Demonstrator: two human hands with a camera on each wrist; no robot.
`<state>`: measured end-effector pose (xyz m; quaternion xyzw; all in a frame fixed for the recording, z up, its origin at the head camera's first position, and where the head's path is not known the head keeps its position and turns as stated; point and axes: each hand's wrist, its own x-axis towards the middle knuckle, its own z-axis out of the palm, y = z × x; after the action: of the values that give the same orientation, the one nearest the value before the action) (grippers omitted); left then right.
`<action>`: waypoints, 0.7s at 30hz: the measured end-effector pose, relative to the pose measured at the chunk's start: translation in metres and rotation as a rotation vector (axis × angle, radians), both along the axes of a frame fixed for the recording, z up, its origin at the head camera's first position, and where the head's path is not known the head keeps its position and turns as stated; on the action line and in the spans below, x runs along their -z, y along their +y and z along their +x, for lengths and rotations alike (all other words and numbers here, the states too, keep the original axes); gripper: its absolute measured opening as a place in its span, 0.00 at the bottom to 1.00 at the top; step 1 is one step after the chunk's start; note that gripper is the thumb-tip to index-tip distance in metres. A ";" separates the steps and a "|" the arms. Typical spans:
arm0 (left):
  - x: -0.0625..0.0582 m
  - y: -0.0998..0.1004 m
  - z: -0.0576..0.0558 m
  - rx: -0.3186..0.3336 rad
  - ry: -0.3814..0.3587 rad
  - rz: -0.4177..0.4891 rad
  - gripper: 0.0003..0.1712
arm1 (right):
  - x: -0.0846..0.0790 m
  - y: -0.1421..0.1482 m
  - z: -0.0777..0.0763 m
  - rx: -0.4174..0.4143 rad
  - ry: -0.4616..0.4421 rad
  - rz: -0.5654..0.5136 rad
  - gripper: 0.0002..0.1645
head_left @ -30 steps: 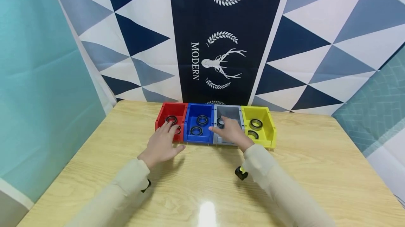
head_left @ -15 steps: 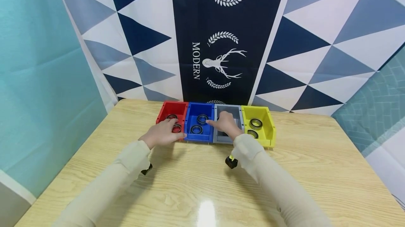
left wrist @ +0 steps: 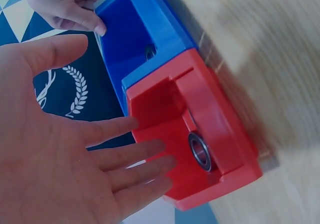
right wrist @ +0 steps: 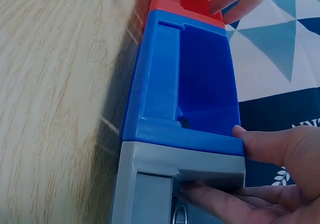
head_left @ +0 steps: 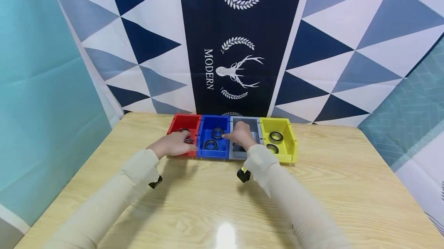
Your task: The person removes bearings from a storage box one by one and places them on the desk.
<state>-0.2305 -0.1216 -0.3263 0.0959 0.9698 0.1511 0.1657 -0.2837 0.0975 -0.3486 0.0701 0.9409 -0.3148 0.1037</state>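
Observation:
My left hand [head_left: 175,143] reaches over the front of the red bin [head_left: 187,121], fingers extended and spread. In the left wrist view its palm shows bare, fingertips overlapping the bin, and a ball bearing [left wrist: 206,164] lies inside beyond them. My right hand [head_left: 241,135] dips into the grey bin [head_left: 256,126]. In the right wrist view its fingers extend inside near a bearing [right wrist: 174,215], while the thumb lies apart, at the rim of the blue bin [right wrist: 150,79]. That grey-bin bearing is partly cut off by the frame. Two bearings [head_left: 211,149] lie in the blue bin.
A yellow bin [head_left: 282,123] with two bearings [head_left: 275,142] ends the row at the right. All the bins stand side by side toward the back of the wooden table [head_left: 208,195]. A patterned cloth [head_left: 156,48] hangs behind them.
My left hand has moved lower over the red bin's front. My right hand has gone deeper into the grey bin and hides more of its bearing. The head view has shifted slightly.

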 end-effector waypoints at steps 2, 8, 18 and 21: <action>-0.004 -0.002 -0.002 -0.003 -0.019 -0.005 0.44 | -0.001 -0.002 0.000 0.001 -0.006 -0.008 0.28; -0.013 -0.002 -0.011 0.025 -0.071 -0.015 0.45 | -0.005 -0.001 -0.001 -0.007 -0.009 -0.018 0.30; -0.014 0.002 -0.026 0.049 -0.116 -0.062 0.43 | -0.002 0.008 -0.003 0.022 -0.060 -0.079 0.34; -0.009 0.000 -0.031 0.029 -0.119 -0.065 0.44 | 0.000 0.008 -0.002 0.036 -0.065 -0.110 0.34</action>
<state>-0.2614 -0.1215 -0.3170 0.0955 0.9611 0.1228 0.2283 -0.2857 0.1056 -0.3487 0.0915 0.9169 -0.3654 0.1320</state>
